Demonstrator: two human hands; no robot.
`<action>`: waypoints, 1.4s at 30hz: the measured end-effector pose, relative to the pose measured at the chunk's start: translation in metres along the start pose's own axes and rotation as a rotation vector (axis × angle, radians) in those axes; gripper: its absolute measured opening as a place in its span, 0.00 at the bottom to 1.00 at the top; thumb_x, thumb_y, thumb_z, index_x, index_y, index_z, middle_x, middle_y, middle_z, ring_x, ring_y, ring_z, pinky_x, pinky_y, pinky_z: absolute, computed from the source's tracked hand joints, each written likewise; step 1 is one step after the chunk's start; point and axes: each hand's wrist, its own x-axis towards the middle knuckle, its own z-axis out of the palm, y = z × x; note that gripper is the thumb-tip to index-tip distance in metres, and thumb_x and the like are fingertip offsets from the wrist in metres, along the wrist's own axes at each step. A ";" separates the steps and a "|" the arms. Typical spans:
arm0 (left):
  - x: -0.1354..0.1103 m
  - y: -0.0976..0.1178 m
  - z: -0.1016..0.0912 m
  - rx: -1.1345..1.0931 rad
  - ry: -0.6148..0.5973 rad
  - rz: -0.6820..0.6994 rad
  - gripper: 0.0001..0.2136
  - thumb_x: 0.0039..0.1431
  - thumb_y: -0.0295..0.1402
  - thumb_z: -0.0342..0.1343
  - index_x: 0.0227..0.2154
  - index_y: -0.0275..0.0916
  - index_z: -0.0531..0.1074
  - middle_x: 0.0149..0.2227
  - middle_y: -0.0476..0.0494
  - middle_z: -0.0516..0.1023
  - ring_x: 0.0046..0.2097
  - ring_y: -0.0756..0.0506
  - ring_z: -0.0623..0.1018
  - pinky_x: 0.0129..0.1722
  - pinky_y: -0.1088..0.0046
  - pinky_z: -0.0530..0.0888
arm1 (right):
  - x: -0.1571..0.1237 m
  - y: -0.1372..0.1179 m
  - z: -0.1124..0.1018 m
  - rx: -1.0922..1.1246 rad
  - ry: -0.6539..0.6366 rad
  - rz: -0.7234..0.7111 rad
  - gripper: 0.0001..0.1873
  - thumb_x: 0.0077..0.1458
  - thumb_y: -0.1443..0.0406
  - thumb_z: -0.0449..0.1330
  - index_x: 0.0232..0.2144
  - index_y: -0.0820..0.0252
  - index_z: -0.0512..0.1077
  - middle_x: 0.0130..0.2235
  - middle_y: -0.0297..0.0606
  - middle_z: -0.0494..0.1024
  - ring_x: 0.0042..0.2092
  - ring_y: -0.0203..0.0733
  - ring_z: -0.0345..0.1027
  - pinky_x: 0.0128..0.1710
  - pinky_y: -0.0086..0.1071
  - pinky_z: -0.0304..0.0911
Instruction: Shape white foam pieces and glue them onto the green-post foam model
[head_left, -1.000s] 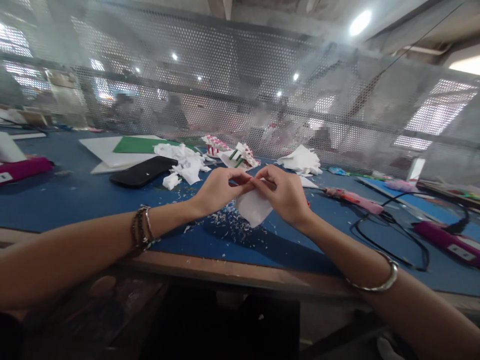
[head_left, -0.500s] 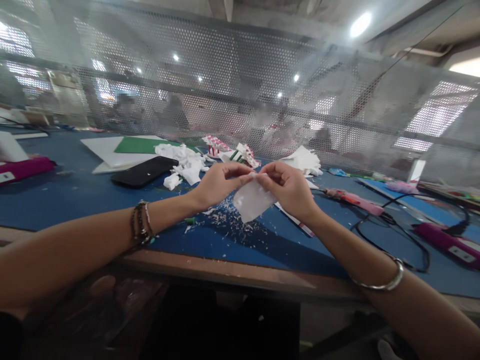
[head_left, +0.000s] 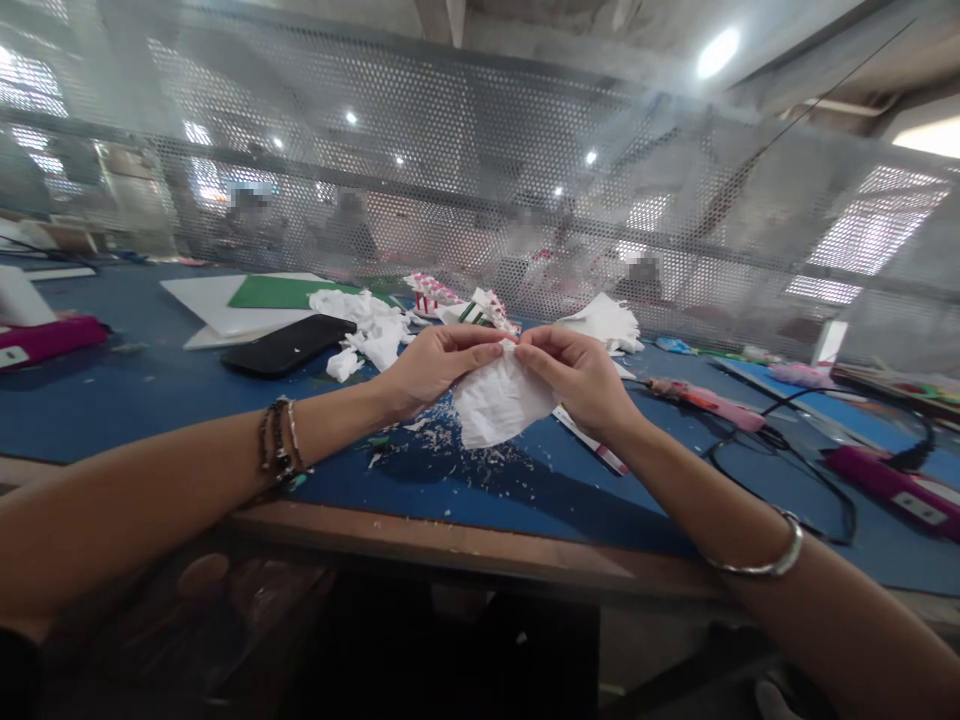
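Pinching a crinkled white sheet (head_left: 499, 400) near its top edge between thumbs and fingers, the left hand (head_left: 431, 372) and right hand (head_left: 585, 380) nearly meet | sheet hangs over white scraps (head_left: 480, 462) scattered on a blue table (head_left: 112, 410) | flat black object (head_left: 289, 345) lies beside crumpled white pieces (head_left: 375, 325), left of the hands

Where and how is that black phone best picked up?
Probably grip the black phone at its left end, pinching both long edges, coming from the near left: it lies flat and slim, while crumpled white scraps crowd its right end.
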 end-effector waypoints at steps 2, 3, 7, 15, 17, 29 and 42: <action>-0.001 0.002 0.000 -0.022 -0.015 -0.008 0.06 0.42 0.30 0.59 0.27 0.38 0.75 0.27 0.49 0.77 0.28 0.53 0.72 0.28 0.79 0.68 | -0.001 -0.002 0.000 0.023 -0.015 -0.003 0.07 0.43 0.63 0.58 0.23 0.62 0.66 0.22 0.29 0.65 0.23 0.26 0.55 0.22 0.24 0.51; -0.001 0.003 0.000 -0.030 -0.018 -0.010 0.06 0.42 0.29 0.58 0.27 0.38 0.75 0.27 0.49 0.77 0.28 0.54 0.72 0.28 0.79 0.68 | -0.001 -0.002 0.001 0.033 -0.022 -0.005 0.07 0.42 0.63 0.58 0.23 0.62 0.66 0.22 0.29 0.65 0.23 0.27 0.55 0.22 0.24 0.51; -0.003 0.006 0.004 -0.047 0.002 -0.044 0.07 0.43 0.27 0.57 0.29 0.38 0.74 0.25 0.50 0.75 0.25 0.55 0.71 0.26 0.81 0.67 | -0.002 -0.005 0.002 0.050 -0.037 -0.014 0.08 0.42 0.62 0.59 0.23 0.61 0.65 0.22 0.28 0.64 0.23 0.26 0.54 0.21 0.24 0.51; -0.001 0.004 0.001 -0.152 -0.071 -0.080 0.05 0.38 0.28 0.60 0.17 0.36 0.68 0.20 0.54 0.70 0.22 0.57 0.68 0.22 0.82 0.65 | -0.005 -0.009 0.005 -0.029 -0.042 -0.073 0.07 0.44 0.63 0.58 0.22 0.61 0.64 0.21 0.27 0.63 0.22 0.26 0.53 0.20 0.24 0.50; -0.001 0.002 -0.001 -0.145 -0.074 -0.079 0.06 0.37 0.29 0.61 0.18 0.36 0.68 0.22 0.53 0.71 0.22 0.56 0.68 0.22 0.82 0.65 | -0.007 -0.009 0.007 -0.065 -0.031 -0.097 0.06 0.44 0.64 0.57 0.23 0.61 0.63 0.21 0.27 0.63 0.21 0.25 0.52 0.19 0.23 0.49; -0.002 -0.003 0.001 0.079 0.008 0.101 0.05 0.44 0.33 0.57 0.25 0.38 0.74 0.27 0.50 0.75 0.30 0.53 0.71 0.33 0.76 0.67 | -0.011 -0.004 0.012 -0.210 0.132 -0.209 0.04 0.45 0.66 0.56 0.23 0.58 0.62 0.21 0.27 0.62 0.22 0.27 0.53 0.19 0.25 0.49; -0.015 0.002 0.009 0.653 0.073 0.522 0.10 0.51 0.32 0.53 0.36 0.39 0.74 0.41 0.43 0.75 0.42 0.48 0.72 0.44 0.73 0.66 | -0.011 0.000 0.012 -0.297 0.203 -0.323 0.04 0.48 0.67 0.55 0.24 0.58 0.62 0.24 0.29 0.65 0.25 0.29 0.58 0.23 0.26 0.54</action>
